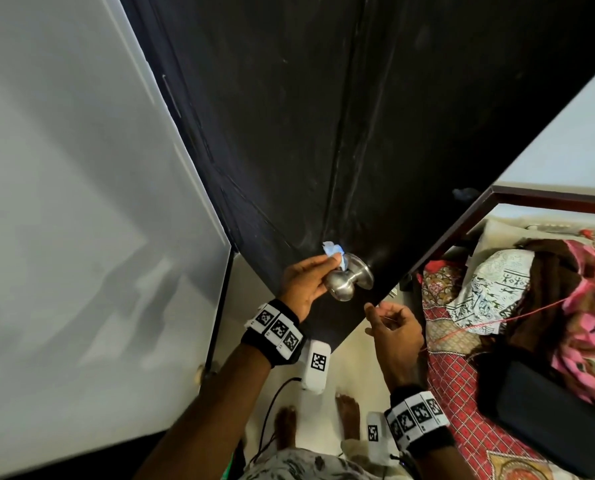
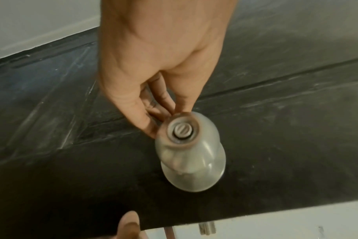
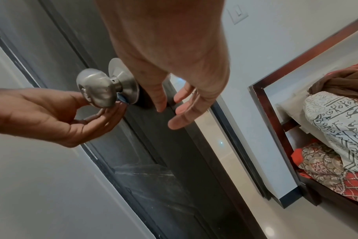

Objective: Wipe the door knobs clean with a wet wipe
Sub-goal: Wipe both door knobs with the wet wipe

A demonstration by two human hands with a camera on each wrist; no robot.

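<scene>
A brushed steel door knob (image 1: 346, 284) sticks out of the dark door (image 1: 323, 133) near its free edge. My left hand (image 1: 323, 271) reaches in from the left and pinches a small blue-white wet wipe (image 1: 332, 251) against the knob's neck and round plate. In the right wrist view the wet wipe (image 3: 123, 99) peeks out behind the knob (image 3: 96, 88), at the fingertips of my left hand (image 3: 100, 111). The left wrist view shows the knob (image 2: 192, 153) end-on, with the wipe hidden. My right hand (image 1: 379, 320) hovers by the door's edge, fingers (image 3: 182, 119) loose, holding nothing.
A bed with a dark wooden frame (image 1: 548, 197) stands close on the right, piled with patterned covers (image 1: 497, 292) and a black flat item (image 1: 545, 420). A pale wall (image 1: 81, 202) fills the left. My bare feet (image 1: 348, 417) and a black cable (image 1: 272, 410) are on the floor below.
</scene>
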